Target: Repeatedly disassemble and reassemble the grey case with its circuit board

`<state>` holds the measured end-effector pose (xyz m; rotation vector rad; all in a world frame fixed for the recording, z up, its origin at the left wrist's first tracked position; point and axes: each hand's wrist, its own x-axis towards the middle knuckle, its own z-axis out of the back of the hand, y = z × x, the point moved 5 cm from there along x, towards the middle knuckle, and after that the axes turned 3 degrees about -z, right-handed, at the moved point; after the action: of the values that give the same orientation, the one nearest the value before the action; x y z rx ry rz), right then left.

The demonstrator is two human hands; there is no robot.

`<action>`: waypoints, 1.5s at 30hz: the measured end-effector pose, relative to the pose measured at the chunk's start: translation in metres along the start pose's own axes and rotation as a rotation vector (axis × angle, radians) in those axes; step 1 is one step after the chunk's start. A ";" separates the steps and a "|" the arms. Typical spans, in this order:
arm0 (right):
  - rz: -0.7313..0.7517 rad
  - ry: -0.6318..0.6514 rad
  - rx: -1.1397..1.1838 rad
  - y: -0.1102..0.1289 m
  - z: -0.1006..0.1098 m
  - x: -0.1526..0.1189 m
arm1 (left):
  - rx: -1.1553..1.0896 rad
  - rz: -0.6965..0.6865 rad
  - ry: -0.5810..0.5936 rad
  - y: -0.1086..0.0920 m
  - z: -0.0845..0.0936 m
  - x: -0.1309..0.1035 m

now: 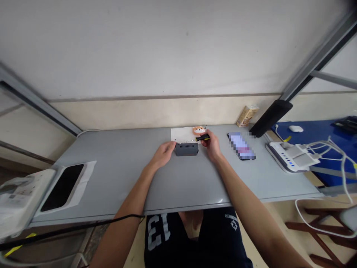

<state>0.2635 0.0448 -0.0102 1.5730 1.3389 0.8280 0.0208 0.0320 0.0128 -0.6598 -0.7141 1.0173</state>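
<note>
The right hand (212, 146) grips a screwdriver (199, 139), while the left hand (163, 153) touches the grey box (186, 150), whether gripping I cannot tell.

Around the middle of the bench (184, 190), toward its far side, my left hand (163, 153) touches the left end of a box (186, 150) while my right hand (212, 146), past the box's right end, holds a screwdriver (203, 137), shaft pointing left along the box's far edge. Behind the box lies a paper (180, 134), with a trinket (199, 130) at its right side. To the right I have a phone (241, 146), a carton (247, 115) behind it near the wall (178, 56), and a power strip (281, 157) at the bench's right edge; a tablet (64, 186) lies far left.
</note>
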 end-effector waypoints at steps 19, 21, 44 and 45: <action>0.030 -0.007 -0.055 -0.001 0.002 -0.001 | 0.236 -0.500 -0.222 -0.034 0.006 -0.008; 0.065 0.014 -0.147 0.000 -0.002 -0.003 | 0.227 -0.511 -0.255 -0.034 0.007 -0.009; -0.027 -0.031 -0.005 -0.001 0.003 0.003 | 0.347 -0.510 -0.119 -0.046 -0.019 -0.011; -0.041 -0.053 0.054 -0.001 0.006 0.004 | 0.350 -0.507 -0.124 -0.045 -0.017 -0.011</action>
<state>0.2696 0.0475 -0.0133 1.5932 1.3613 0.7256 0.0538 0.0026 0.0351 -0.0973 -0.7391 0.6884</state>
